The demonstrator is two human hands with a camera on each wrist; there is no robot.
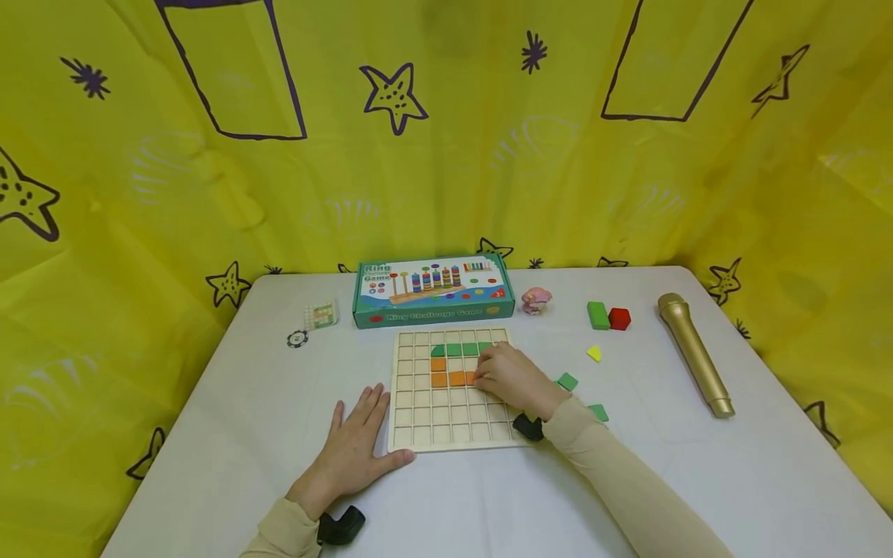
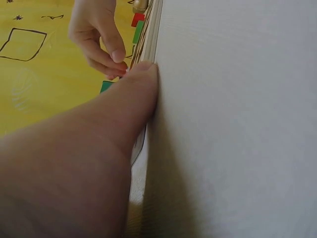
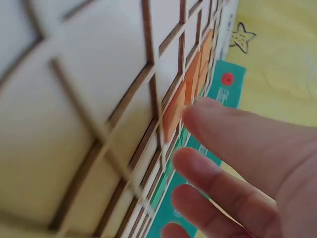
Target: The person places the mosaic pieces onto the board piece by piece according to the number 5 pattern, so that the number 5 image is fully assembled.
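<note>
A wooden grid board (image 1: 418,438) lies on the table. A row of green tiles (image 1: 453,349) sits in its upper cells, with several orange tiles (image 1: 438,379) below. My right hand (image 1: 516,380) is over the board's right half. In the right wrist view its thumb (image 3: 208,116) touches an orange tile (image 3: 174,111) in a cell, and the other fingertips are apart from the thumb. My left hand (image 1: 352,449) rests on the table with its fingers spread. Its thumb (image 2: 141,82) reaches the board's near left corner.
Loose green tiles (image 1: 598,412) lie right of the board, with a yellow triangle (image 1: 594,353), a green block (image 1: 598,315) and a red block (image 1: 619,318) beyond. A gold microphone (image 1: 698,356) is far right. Behind stand a game box (image 1: 432,293) and pink figure (image 1: 536,301); a patterned card (image 1: 321,315) and round chip (image 1: 297,339) lie left.
</note>
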